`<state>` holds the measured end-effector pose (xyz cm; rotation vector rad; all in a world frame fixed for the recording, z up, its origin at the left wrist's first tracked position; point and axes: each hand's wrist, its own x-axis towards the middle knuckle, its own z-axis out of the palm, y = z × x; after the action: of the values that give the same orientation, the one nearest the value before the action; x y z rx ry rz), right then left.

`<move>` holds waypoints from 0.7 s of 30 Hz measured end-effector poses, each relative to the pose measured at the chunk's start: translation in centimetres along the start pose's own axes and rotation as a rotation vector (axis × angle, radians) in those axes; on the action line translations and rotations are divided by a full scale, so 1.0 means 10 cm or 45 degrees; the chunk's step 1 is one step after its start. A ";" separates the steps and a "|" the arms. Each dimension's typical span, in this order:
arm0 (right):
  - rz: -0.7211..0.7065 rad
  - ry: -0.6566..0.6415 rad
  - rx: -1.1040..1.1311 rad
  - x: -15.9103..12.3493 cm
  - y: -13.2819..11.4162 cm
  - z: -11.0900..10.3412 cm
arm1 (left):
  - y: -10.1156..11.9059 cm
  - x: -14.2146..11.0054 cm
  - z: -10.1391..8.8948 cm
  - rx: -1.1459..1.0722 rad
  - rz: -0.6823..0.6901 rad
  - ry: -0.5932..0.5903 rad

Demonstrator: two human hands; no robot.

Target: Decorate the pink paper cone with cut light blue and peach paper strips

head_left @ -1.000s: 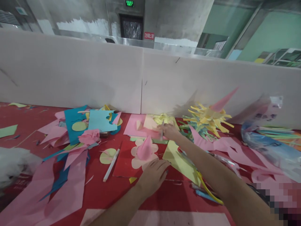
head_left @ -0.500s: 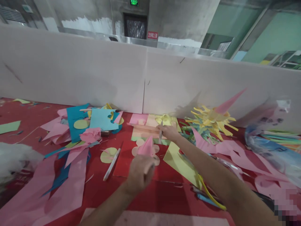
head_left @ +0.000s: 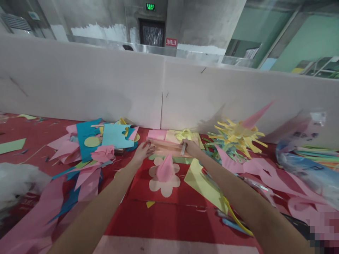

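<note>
The green sign [head_left: 150, 6] reads "EXIT" (the red sign [head_left: 171, 42], "卫生间请上三楼").

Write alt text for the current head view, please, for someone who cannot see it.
A person's left hand and right hand are at the near edge of pink paper on a stack, the right gripping a slim pale object. Nearer, a pink cone sits on a peach paper flower; colourful scraps lie to either side on a red table.
</note>
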<state>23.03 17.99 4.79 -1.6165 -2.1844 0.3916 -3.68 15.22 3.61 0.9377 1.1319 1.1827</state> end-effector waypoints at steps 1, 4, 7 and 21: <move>-0.009 -0.001 0.043 0.00 0.02 0.02 | -0.01 0.04 0.01 -0.012 0.010 0.011; -0.034 -0.028 0.140 -0.01 0.06 0.05 | 0.01 0.12 -0.03 -0.035 0.035 0.038; -0.061 -0.053 0.188 -0.03 0.09 0.05 | 0.05 0.17 -0.10 -0.040 0.020 0.048; -0.157 -0.014 -0.131 -0.16 -0.23 0.06 | 0.17 0.31 -0.17 0.256 0.066 -0.044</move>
<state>21.21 15.84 5.04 -1.5246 -2.3324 0.2570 -5.69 18.47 4.35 1.1426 1.2207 1.1043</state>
